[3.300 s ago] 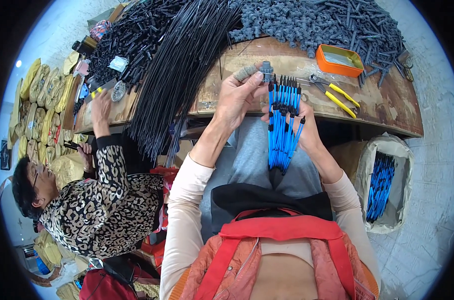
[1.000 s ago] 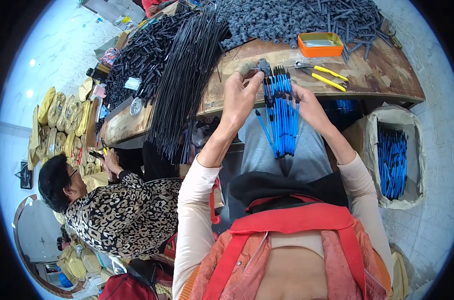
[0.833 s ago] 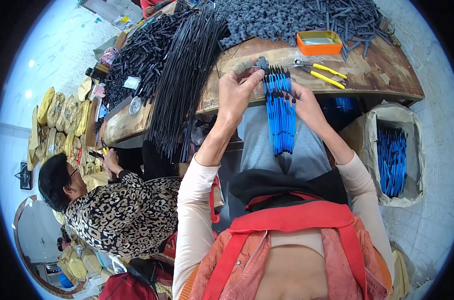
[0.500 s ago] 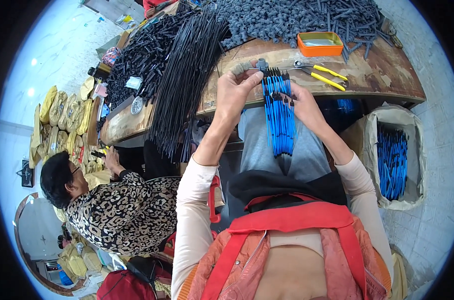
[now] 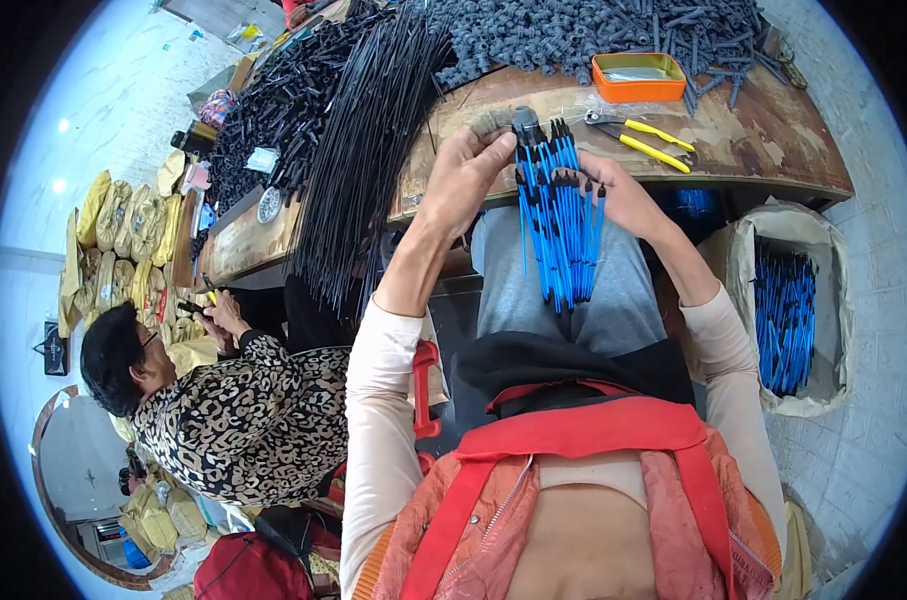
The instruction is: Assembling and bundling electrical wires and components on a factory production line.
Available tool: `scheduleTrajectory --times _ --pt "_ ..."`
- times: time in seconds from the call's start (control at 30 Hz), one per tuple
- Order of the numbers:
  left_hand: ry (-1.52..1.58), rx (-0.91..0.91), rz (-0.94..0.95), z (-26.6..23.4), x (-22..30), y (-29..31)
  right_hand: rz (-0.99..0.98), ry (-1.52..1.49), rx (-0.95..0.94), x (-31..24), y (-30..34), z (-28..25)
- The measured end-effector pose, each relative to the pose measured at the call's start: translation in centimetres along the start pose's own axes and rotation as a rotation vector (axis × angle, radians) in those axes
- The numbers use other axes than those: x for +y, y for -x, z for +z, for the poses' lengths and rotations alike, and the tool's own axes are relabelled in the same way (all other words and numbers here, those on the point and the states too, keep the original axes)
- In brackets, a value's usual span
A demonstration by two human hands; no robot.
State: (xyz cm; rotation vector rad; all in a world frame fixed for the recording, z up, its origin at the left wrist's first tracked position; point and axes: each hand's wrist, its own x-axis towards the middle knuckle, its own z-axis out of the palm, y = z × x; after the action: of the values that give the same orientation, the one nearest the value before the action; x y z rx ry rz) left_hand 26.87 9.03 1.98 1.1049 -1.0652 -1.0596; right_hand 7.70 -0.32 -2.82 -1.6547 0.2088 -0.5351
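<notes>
Lying stacked at the left of the frame: tan wrapped packages point(image 5: 119, 235). Just right of and below these, a co-worker's hand point(image 5: 224, 312) with a small tool point(image 5: 212, 297) showing some yellow. Upper left: a black parts heap point(image 5: 264, 130), then long black rods point(image 5: 364, 170) trailing over the near edge of the desk point(image 5: 764, 155).

Centre: my left hand point(image 5: 464, 175), thumb and forefinger pinched together on a grey fitting point(image 5: 525, 118), no gap visible. The fitting sits at the upper left end of the blue rods point(image 5: 559, 240), which hang mid-frame over my lap.

Change: half a second ago the rods hung as one fairly even sheaf. Now their tops part into two clusters and the lower part fans out, one black tip standing off to the right. My reading: the sheaf is only loosely gathered; single rods are easier to pick out, but line up less well.

My right hand point(image 5: 624, 195): fingers bent against the right side of the sheaf, partly hidden by rods; cannot tell how tightly closed.

Upper right, unchanged: grey parts heap point(image 5: 574, 35), orange tin point(image 5: 638, 90), yellow-handled pliers point(image 5: 656, 154). Far right: a lined bin point(image 5: 804, 404) holding another blue batch point(image 5: 784, 325).
</notes>
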Motion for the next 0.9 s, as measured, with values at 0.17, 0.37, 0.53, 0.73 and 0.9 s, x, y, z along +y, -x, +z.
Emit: scheduleTrajectory --times 0.17,0.37,0.53,0.73,0.9 --pt "0.112 -0.151 -0.030 -0.7 0.7 0.4 0.010 0.002 -0.103 1.1 0.2 -0.8" --pt "0.108 -0.144 -0.012 -1.1 0.0 1.1 0.000 -0.110 0.025 -0.8 0.7 2.3" --pt "0.123 -0.143 -0.048 -0.9 0.2 1.7 0.043 -0.075 -0.007 -0.9 1.2 2.4" --pt "0.150 -0.151 -0.074 -0.9 -0.2 2.3 0.095 -0.189 -0.027 -0.6 2.4 3.1" --pt "0.259 -0.213 -0.072 -0.7 0.4 3.1 0.000 0.025 -0.042 -0.7 3.2 2.6"
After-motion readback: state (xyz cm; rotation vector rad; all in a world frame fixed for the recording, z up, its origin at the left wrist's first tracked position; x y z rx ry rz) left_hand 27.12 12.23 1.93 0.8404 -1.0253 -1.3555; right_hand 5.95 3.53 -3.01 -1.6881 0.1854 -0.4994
